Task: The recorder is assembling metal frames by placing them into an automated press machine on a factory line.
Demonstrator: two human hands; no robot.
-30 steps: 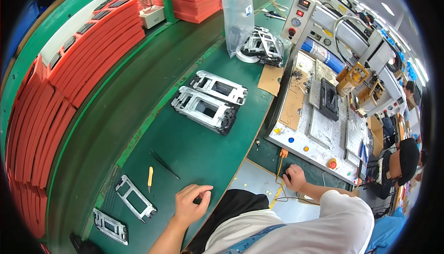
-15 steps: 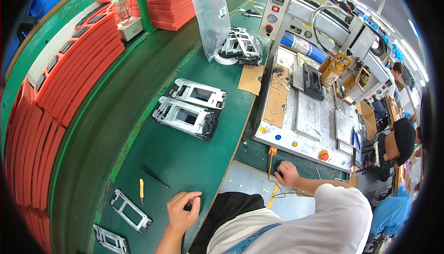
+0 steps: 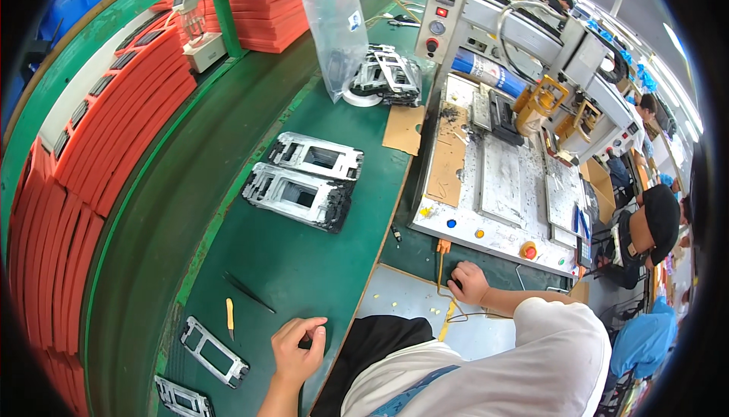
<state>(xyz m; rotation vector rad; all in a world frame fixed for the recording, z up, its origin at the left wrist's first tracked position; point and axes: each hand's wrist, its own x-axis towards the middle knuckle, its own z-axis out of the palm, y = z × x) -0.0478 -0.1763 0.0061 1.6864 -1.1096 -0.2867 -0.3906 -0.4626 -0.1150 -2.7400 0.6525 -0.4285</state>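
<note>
the left hand (image 3: 298,349) of the person is over the green table (image 3: 304,273), near its edge. its fingers are bent inward, and between the thumb and the index finger there is only a narrow gap; i cannot tell if something small is held there. the right hand (image 3: 468,283) is beside the front of the white machine (image 3: 501,182), close to the orange plug (image 3: 443,247) with its cable. its fingers are curled down, and i cannot tell if they hold something, because their inner side is hidden

to the left of the left hand, apart from it, the dark tweezers (image 3: 250,293) lie aslant on the table. just beside them lies the knife with yellow handle (image 3: 230,315), its point toward the person. nearer to the person, the open metal frame (image 3: 237,373) lies flat, and the second frame (image 3: 199,403) is at the lower left

farther along the table, two stacks of such frames (image 3: 326,208) are side by side. behind them is a heap of frames (image 3: 391,79), with the clear plastic bag (image 3: 330,30) and the white ring (image 3: 363,99) next to it. piles of red sheets (image 3: 137,121) stand at the far left
</note>
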